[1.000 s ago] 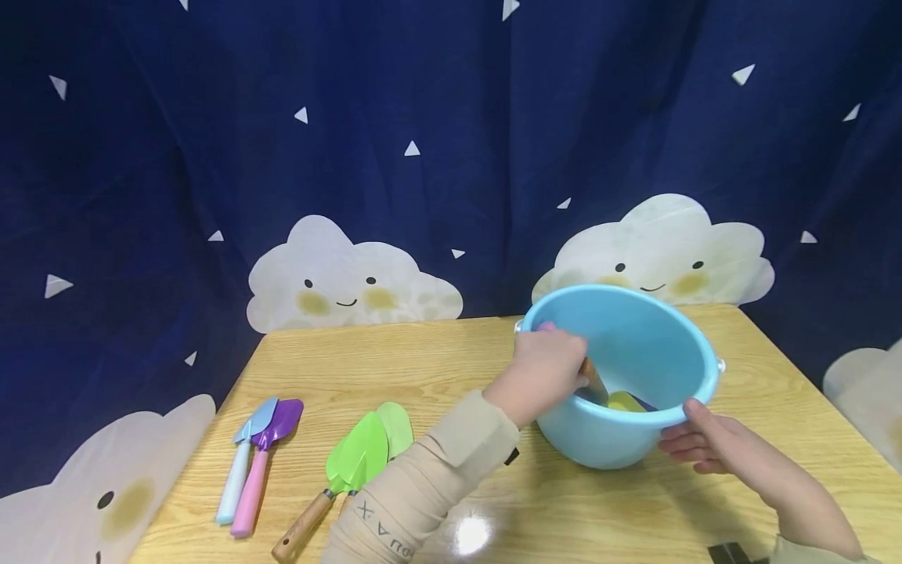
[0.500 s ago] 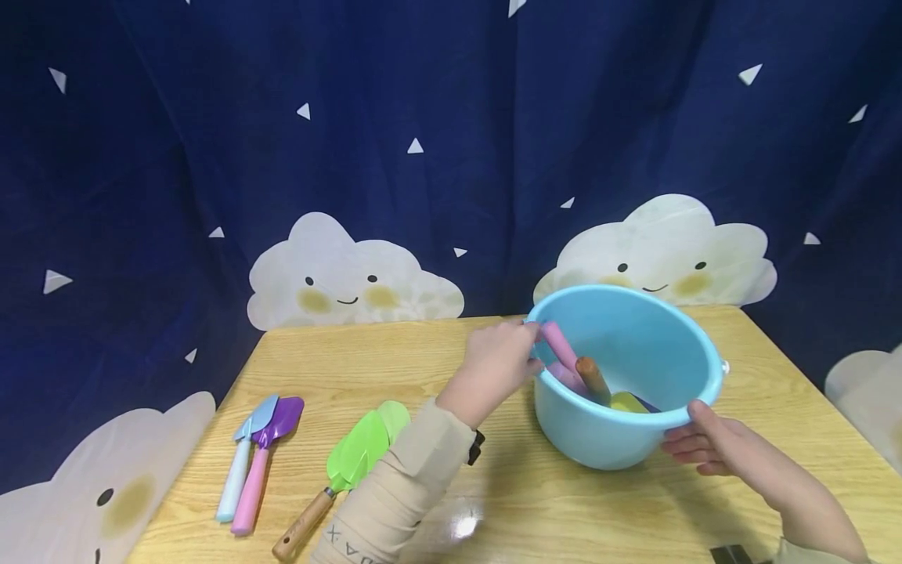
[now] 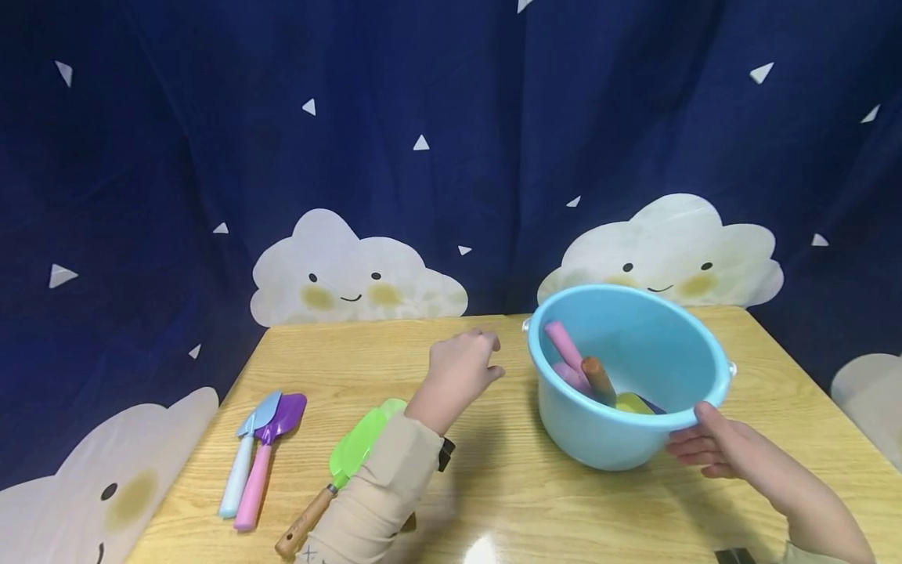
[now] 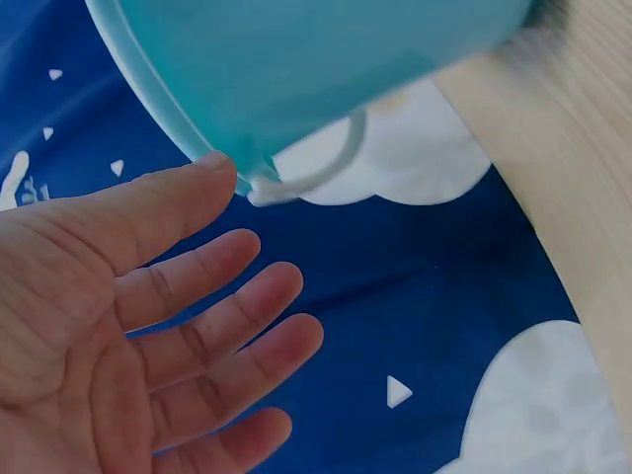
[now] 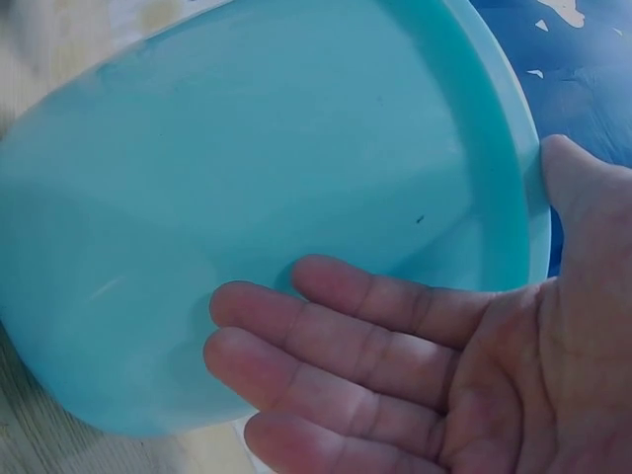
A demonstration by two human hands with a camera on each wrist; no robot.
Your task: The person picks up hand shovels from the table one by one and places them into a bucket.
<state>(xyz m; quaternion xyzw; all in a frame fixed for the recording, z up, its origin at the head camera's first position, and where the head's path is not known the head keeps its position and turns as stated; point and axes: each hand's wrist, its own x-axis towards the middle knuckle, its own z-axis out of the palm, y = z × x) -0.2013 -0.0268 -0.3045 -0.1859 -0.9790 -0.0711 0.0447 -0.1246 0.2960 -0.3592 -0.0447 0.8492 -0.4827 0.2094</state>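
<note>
My left hand [image 3: 458, 372] is left of the light blue bucket [image 3: 613, 439], fingers loosely bent and holding nothing; the left wrist view shows its palm bare. My right hand [image 3: 726, 446] rests at the bucket's right front rim, thumb on the rim and relaxed fingers [image 5: 336, 346] along the outer wall. Inside the bucket are a pink handle [image 3: 564, 345], a brown wooden handle [image 3: 597, 380] and something yellow-green [image 3: 633, 403], their lower parts hidden. Below my left hand lies a green trowel [image 3: 355, 446] with a wooden handle, partly covering a paler green one [image 3: 393, 406].
On the left of the wooden table [image 3: 338, 368] lie a light blue trowel [image 3: 243, 462] and a purple trowel with a pink handle [image 3: 255, 489], side by side. A dark blue curtain [image 3: 366, 94] with clouds and white triangles hangs behind.
My left hand has come out of the bucket and moved left, leaving the wooden handle and pink handle inside. My right hand stays at the rim.
</note>
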